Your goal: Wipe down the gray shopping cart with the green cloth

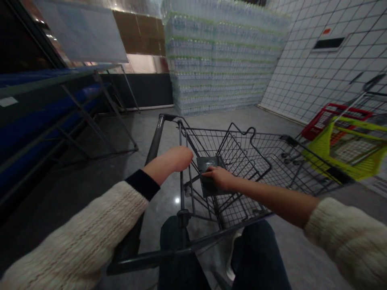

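Note:
A dark wire shopping cart (pixel 242 161) stands right in front of me, turned sideways, its basket to the right. My left hand (pixel 182 158) is closed at the cart's rear frame, beyond the handlebar (pixel 155 139). Its fingers are turned away from view. Inside the cart's rear part is a dark flat seat flap (pixel 207 187) with a pale logo. My right hand (pixel 220 177) reaches in from the right, fingers drawn together on the flap. Whether the fingertips wrap round its edge is blurred.
Behind the cart rises a tall stack of wrapped water bottles (pixel 223 64). A metal-legged table (pixel 96 80) is at the left. Yellow (pixel 347 149) and red (pixel 320 121) plastic carts stand at the right by a white tiled wall (pixel 302 52). My legs (pixel 260 253) are close under the cart.

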Action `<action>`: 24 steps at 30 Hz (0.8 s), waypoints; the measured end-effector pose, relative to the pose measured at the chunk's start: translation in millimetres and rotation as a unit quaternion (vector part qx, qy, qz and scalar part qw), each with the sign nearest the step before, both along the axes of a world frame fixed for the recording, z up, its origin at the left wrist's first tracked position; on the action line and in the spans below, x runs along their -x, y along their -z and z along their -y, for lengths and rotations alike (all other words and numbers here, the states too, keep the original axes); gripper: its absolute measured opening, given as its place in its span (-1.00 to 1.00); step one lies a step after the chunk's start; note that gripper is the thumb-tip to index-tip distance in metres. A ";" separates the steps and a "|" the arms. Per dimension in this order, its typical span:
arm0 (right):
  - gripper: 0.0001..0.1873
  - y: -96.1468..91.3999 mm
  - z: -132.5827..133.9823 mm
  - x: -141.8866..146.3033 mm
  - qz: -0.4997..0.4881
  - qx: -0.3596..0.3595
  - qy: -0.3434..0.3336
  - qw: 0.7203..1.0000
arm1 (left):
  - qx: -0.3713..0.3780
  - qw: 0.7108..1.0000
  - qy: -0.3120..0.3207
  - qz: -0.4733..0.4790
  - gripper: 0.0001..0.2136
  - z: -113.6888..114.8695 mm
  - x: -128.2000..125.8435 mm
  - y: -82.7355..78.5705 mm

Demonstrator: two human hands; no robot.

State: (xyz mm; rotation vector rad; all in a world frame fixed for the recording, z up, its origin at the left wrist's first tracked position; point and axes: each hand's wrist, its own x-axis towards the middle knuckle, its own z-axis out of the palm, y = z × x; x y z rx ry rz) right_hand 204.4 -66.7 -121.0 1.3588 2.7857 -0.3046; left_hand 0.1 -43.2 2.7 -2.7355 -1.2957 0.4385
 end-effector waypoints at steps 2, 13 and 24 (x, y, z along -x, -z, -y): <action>-0.52 13.0 7.6 6.4 0.026 0.006 -0.030 0.999 | -0.001 1.000 -0.003 -0.019 -0.72 1.4 -1.3 -2.2; -0.44 25.1 3.2 3.7 0.066 -0.018 -0.052 0.996 | -0.003 1.000 0.004 -0.010 -0.72 -1.1 1.0 1.3; -0.47 25.2 -0.5 -2.7 0.105 -0.028 -0.010 0.994 | -0.012 1.000 0.019 -0.004 -0.69 -3.7 2.6 6.4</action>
